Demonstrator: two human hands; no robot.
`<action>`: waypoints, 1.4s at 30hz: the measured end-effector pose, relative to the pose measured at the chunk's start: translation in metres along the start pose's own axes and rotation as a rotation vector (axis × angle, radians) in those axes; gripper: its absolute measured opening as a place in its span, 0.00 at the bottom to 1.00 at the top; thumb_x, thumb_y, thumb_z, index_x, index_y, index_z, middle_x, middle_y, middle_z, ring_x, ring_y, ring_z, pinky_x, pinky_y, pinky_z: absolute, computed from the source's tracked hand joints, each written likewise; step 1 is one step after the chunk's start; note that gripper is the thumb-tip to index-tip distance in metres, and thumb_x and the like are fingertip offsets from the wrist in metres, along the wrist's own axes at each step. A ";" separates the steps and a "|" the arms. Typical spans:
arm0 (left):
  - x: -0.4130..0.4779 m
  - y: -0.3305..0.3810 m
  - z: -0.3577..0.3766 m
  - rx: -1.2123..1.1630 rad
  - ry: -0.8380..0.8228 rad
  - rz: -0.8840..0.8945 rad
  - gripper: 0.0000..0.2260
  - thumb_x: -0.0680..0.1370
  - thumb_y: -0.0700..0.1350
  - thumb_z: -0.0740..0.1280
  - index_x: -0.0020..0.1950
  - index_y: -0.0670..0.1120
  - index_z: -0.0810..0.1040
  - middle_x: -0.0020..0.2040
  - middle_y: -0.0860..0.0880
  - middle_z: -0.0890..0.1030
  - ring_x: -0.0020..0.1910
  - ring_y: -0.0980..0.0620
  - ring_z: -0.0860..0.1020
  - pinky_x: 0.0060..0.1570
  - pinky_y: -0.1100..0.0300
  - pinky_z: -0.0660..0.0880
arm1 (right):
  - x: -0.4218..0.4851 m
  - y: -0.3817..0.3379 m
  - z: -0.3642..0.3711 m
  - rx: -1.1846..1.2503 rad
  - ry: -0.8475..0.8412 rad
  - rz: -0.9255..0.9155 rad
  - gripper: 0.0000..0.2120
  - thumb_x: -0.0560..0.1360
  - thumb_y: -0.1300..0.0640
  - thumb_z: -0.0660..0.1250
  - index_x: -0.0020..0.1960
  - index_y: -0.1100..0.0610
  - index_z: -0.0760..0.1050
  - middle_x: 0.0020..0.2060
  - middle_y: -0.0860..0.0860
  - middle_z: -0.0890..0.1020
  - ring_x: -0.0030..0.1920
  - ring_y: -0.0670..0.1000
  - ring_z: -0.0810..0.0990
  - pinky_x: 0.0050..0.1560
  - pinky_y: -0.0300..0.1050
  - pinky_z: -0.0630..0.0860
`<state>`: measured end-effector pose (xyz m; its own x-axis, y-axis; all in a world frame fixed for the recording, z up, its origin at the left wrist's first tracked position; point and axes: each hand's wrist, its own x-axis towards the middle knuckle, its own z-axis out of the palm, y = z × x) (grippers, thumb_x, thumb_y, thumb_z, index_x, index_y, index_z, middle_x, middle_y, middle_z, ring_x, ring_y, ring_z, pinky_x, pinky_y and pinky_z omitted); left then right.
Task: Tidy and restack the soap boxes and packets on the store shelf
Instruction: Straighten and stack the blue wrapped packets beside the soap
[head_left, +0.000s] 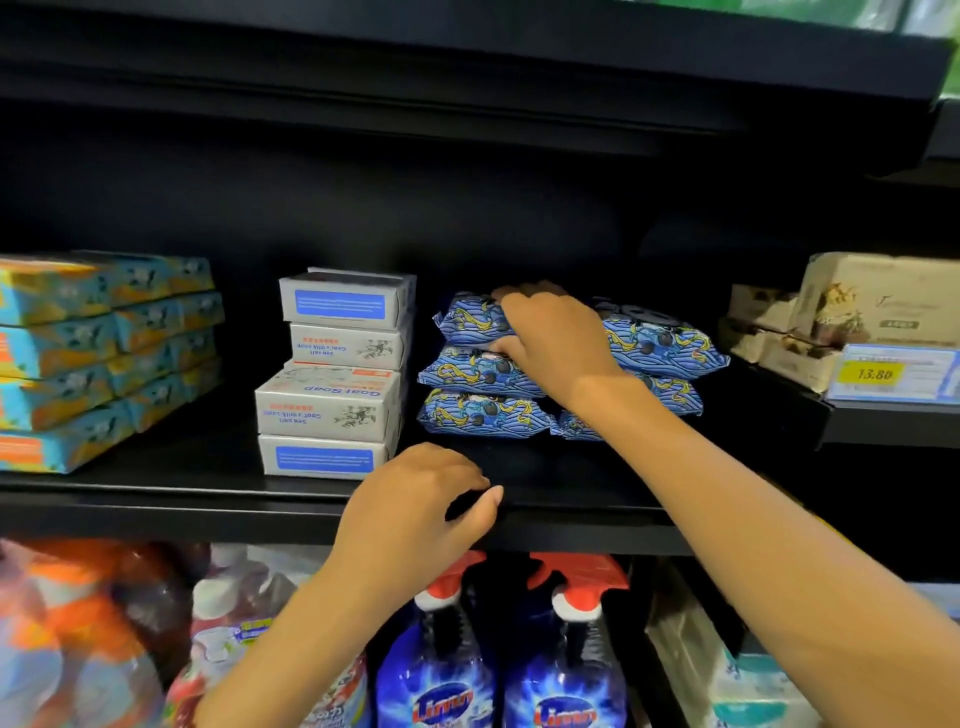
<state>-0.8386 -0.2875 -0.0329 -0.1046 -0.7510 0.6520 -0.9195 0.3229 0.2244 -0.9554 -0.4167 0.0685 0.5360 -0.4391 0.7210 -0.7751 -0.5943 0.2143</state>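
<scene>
The top blue plastic soap packet (467, 318) is pinched by the right hand (553, 345); the white cardboard boxes (332, 387) left of this grip are not yet squared.

The right hand (551, 344) covers the middle of the top blue wave-patterned soap packet (466, 318), and its forearm hides part of the neighbouring packet stack (666, 339). Orange-and-teal cardboard boxes (62, 364) run off the left edge, blue plastic spray bottles (434, 670) off the bottom. The beige cartons (878, 296) at right are blurred — print unreadable. The left hand (415, 501) curls its fingertips out of sight.
</scene>
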 end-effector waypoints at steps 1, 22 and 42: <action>0.000 0.000 0.000 0.000 -0.001 0.001 0.14 0.74 0.55 0.63 0.44 0.48 0.85 0.43 0.55 0.84 0.46 0.54 0.81 0.41 0.59 0.77 | 0.000 -0.001 0.000 -0.011 0.014 0.001 0.22 0.76 0.49 0.65 0.64 0.59 0.69 0.50 0.56 0.79 0.53 0.58 0.75 0.38 0.46 0.67; 0.113 -0.013 0.006 0.277 -0.124 -0.135 0.32 0.72 0.56 0.71 0.72 0.49 0.65 0.68 0.47 0.71 0.67 0.44 0.68 0.62 0.51 0.68 | -0.157 0.029 -0.067 0.302 0.290 0.273 0.20 0.72 0.53 0.68 0.58 0.64 0.75 0.48 0.55 0.80 0.50 0.54 0.78 0.44 0.41 0.72; 0.104 -0.011 0.014 0.223 0.142 -0.216 0.19 0.79 0.49 0.63 0.66 0.40 0.68 0.60 0.41 0.74 0.59 0.42 0.69 0.52 0.52 0.67 | -0.172 0.051 -0.035 0.016 0.149 0.034 0.19 0.63 0.62 0.77 0.53 0.62 0.79 0.47 0.54 0.82 0.47 0.56 0.82 0.44 0.47 0.78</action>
<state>-0.8441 -0.3774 0.0226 0.1407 -0.6951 0.7050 -0.9766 0.0195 0.2142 -1.0994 -0.3477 -0.0213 0.4529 -0.3549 0.8178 -0.7859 -0.5922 0.1782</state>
